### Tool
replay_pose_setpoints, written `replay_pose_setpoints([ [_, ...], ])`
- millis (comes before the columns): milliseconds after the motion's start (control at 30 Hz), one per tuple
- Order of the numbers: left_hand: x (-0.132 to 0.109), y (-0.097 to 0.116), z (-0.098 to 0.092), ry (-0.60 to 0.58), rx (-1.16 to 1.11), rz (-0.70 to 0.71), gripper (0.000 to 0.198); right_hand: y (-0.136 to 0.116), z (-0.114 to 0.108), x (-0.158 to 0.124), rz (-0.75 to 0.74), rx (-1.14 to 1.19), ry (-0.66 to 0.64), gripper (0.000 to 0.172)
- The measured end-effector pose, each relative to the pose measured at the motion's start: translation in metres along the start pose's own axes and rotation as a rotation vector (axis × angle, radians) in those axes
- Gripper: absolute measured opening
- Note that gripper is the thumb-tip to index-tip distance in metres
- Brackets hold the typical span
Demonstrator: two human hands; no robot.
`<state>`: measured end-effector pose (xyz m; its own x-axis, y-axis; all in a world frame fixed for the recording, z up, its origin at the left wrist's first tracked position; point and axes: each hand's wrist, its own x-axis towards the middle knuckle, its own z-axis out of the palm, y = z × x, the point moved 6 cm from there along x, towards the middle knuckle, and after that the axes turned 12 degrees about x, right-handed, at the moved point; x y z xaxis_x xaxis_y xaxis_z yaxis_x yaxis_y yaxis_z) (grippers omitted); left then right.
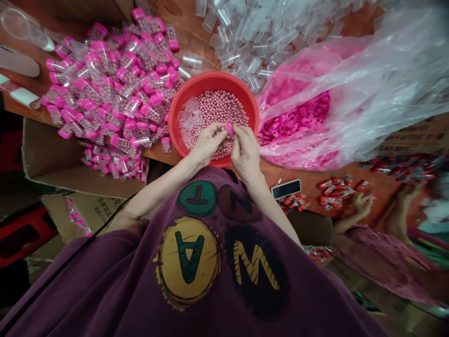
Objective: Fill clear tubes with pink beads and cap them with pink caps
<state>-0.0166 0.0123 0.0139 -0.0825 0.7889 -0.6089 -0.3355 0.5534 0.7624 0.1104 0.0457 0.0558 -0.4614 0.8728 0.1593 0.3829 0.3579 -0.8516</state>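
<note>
Over a red basin [176, 105] of small pink beads, my left hand [207, 144] and my right hand [246, 150] meet with fingers closed. Between the fingertips shows a pink cap [229, 128], pinched by my right hand. My left thumb and fingers press together just beside it; whatever they grip is hidden. Several clear plastic pieces [191, 114] lie on the beads at the basin's left side.
Bead-filled bottles with pink caps [115, 84] heap at left, spilling toward a cardboard box [52, 159]. Clear tubes [252, 42] lie behind the basin. A plastic bag [358, 89] of pink caps stands right, near a phone [286, 189]. Another person's hand [364, 204] is by red items [338, 189].
</note>
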Motion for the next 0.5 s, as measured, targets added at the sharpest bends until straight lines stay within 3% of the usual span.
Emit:
replay_pose_setpoints([
  [200, -0.002, 0.004, -0.006, -0.039, 0.018, 0.055, 0.017, 0.002, -0.004, -0.003, 0.018, 0.083, -0.119, 0.041],
  [267, -0.001, 0.006, -0.013, -0.069, 0.045, 0.101, 0.025, 0.015, -0.013, -0.002, 0.068, 0.187, -0.068, 0.038],
  [367, 0.001, 0.008, -0.023, -0.075, 0.131, 0.171, 0.033, 0.038, -0.022, 0.000, 0.203, 0.344, 0.040, 0.048],
  [500, 0.003, 0.006, -0.024, -0.046, 0.182, 0.189, 0.030, 0.037, -0.017, 0.003, 0.234, 0.307, -0.041, 0.047],
])
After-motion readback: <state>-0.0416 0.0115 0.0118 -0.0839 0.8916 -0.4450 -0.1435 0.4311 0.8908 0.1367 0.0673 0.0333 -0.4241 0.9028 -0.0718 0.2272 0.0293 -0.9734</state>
